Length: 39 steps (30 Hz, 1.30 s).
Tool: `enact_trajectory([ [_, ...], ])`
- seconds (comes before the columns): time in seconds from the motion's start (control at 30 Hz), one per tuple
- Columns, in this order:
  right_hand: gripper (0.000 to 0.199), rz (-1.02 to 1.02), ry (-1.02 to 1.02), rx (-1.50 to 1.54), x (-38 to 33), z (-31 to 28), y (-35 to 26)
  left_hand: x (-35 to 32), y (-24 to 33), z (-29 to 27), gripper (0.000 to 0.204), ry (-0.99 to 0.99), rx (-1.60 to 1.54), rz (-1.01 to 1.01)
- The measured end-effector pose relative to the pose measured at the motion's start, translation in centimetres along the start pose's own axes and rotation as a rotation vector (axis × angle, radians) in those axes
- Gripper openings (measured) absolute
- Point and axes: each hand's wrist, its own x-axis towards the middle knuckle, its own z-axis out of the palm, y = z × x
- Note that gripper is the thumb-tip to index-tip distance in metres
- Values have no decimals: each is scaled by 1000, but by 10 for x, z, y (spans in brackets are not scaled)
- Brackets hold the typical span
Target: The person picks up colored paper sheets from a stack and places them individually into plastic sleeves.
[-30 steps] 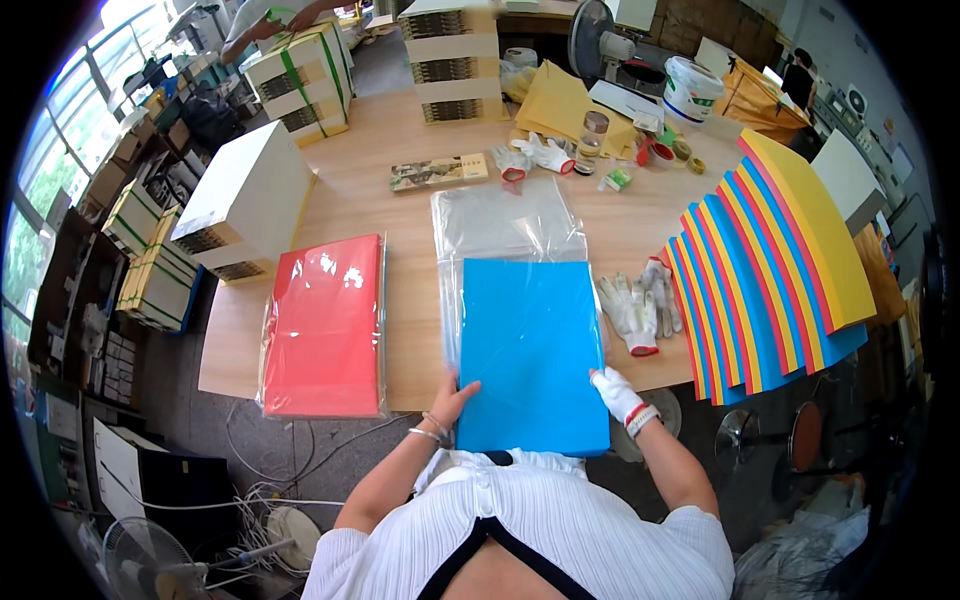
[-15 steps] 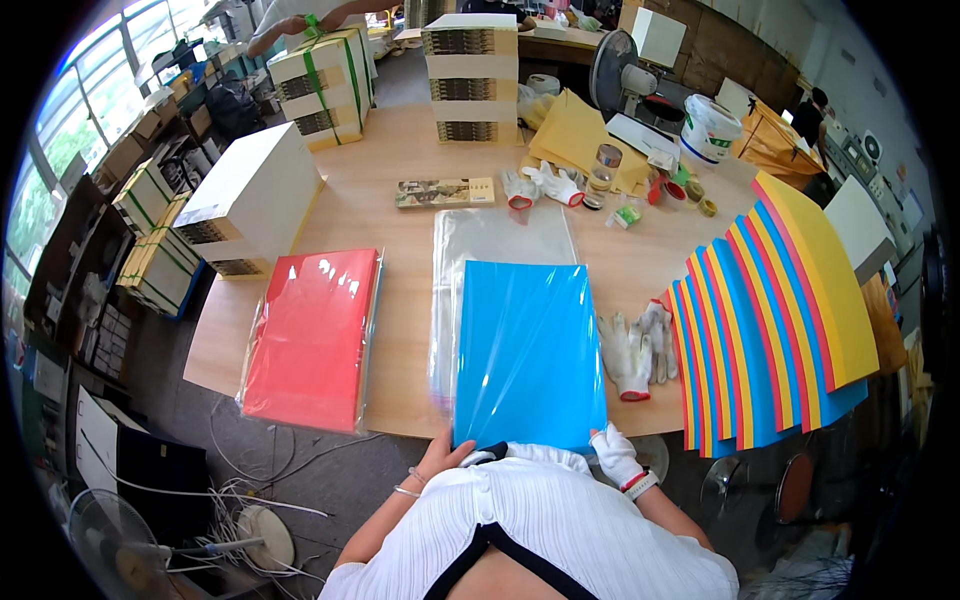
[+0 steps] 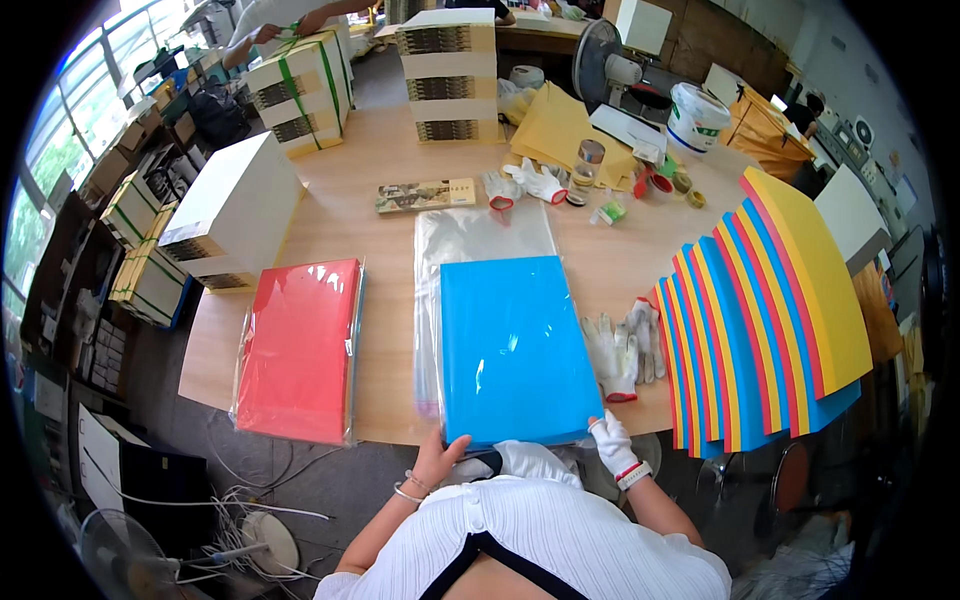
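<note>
A thick blue stack of sheets (image 3: 515, 345) in clear plastic film lies in front of me at the near table edge. My left hand (image 3: 437, 458) is bare and closes on its near left corner, thumb along the edge. At the near right corner is my right hand (image 3: 612, 447), in a white glove with bare fingertips; it grips the wrapped stack there. Under and beyond the blue stack lie flat clear plastic bags (image 3: 485, 235). To the left sits a red stack (image 3: 298, 345), also wrapped in clear film. The fingers beneath the blue stack are hidden.
Fanned yellow, red and blue stacks (image 3: 800, 290) rise on the right, beside white work gloves (image 3: 622, 350). White block stacks (image 3: 235, 205) stand at left and back. A jar (image 3: 587, 162), tape rolls and yellow envelopes lie far right. Another person's hands (image 3: 310, 20) touch a green-strapped bundle.
The view has shifted slightly, so most things sit a little further left. Long glare streaks on the blue stack's film have become small glints. Both hands remain at its near corners.
</note>
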Motion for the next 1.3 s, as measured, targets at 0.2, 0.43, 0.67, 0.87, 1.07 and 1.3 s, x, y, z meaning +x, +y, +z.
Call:
enact_trajectory([
  [0.2, 23, 46, -142, 36, -19, 13, 22, -6, -48, -4, 33, -146, -363, -265],
  [0.43, 21, 239, -75, 249, -61, 15, 4, -36, -53, -12, 31, -125, -256, -327],
  [0.67, 23, 310, 101, -241, -91, 18, 11, -69, -96, -28, 25, -214, -124, -312],
  [0.87, 28, 32, 336, -91, -49, -6, -34, -95, -33, -15, 22, -462, -554, -552],
  [1.07, 40, -401, 114, -417, 111, 5, -149, -37, -48, 104, 8, -267, -1348, -946],
  [1.3, 29, -484, 89, -831, 276, 46, -172, -28, -22, 113, 4, -217, -1533, -764],
])
